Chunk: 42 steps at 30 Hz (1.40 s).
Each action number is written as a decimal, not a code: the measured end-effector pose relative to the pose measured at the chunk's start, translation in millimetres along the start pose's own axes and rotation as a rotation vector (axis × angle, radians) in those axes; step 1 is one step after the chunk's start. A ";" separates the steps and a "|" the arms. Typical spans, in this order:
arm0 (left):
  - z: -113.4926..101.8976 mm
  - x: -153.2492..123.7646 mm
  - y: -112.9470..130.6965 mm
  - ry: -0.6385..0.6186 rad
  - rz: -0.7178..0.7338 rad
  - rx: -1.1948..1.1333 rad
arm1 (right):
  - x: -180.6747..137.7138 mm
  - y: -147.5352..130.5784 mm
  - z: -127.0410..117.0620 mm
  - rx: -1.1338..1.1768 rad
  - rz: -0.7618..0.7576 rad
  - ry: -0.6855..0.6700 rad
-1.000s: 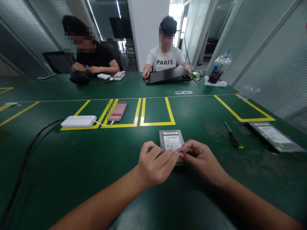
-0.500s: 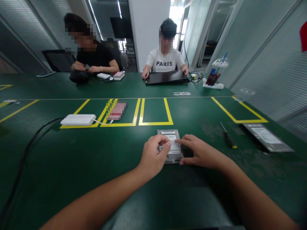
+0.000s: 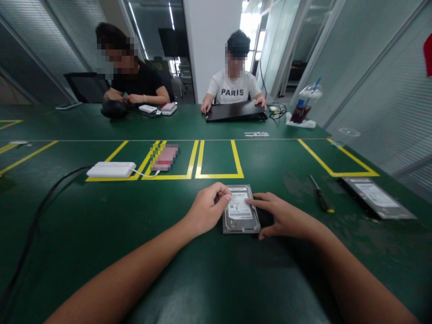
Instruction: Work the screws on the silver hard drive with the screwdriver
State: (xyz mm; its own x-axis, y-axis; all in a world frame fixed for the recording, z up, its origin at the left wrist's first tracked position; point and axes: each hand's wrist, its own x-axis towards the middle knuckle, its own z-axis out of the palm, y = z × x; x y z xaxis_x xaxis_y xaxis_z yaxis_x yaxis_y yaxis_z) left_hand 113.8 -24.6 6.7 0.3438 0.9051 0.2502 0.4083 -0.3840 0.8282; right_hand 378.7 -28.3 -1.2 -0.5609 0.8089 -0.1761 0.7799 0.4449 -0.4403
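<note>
1 hard drive point(image 3: 240, 210), 1 other labelled unit point(image 3: 378, 194), 1 screwdriver point(image 3: 324, 201), 1 drink point(image 3: 300, 113) and 2 people point(image 3: 232, 85) are visible.

The left hand point(image 3: 206, 210) has parted from the right hand point(image 3: 286, 217), shifting across the hard drive point(image 3: 240, 209) toward the tabletop's point(image 3: 162, 211) left edge. Near the far edge, the black panel point(image 3: 236, 110) sits lower.

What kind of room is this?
Probably a workroom, maybe in an office: the green table is marked with yellow tape, and a screwdriver and a hard drive lie on it.
</note>
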 end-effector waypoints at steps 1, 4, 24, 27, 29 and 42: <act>-5.2 2.6 0.5 -0.024 0.009 0.019 | 0.0 -0.5 0.0 0.001 -0.002 0.004; -18.8 9.0 1.3 -0.068 0.039 0.093 | 1.2 -3.1 0.9 -0.009 -0.017 0.022; -16.5 22.5 8.3 -0.418 0.357 0.546 | 19.6 -9.2 28.5 0.013 -0.254 0.208; -13.0 23.8 7.0 -0.438 0.363 0.567 | 21.0 -11.1 31.3 0.018 -0.268 0.224; -10.7 25.0 5.5 -0.444 0.359 0.579 | 21.7 -13.1 32.6 0.023 -0.273 0.230; -1.3 40.4 -2.8 -0.477 0.388 0.670 | 24.3 -10.4 29.7 0.006 -0.293 0.256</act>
State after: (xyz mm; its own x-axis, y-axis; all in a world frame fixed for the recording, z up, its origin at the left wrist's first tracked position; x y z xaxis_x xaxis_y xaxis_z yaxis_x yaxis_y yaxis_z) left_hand 125.4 13.3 15.1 0.8124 0.5756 0.0930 0.5456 -0.8067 0.2270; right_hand 348.7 -24.7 -27.0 -0.6712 0.7183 0.1830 0.5951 0.6694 -0.4446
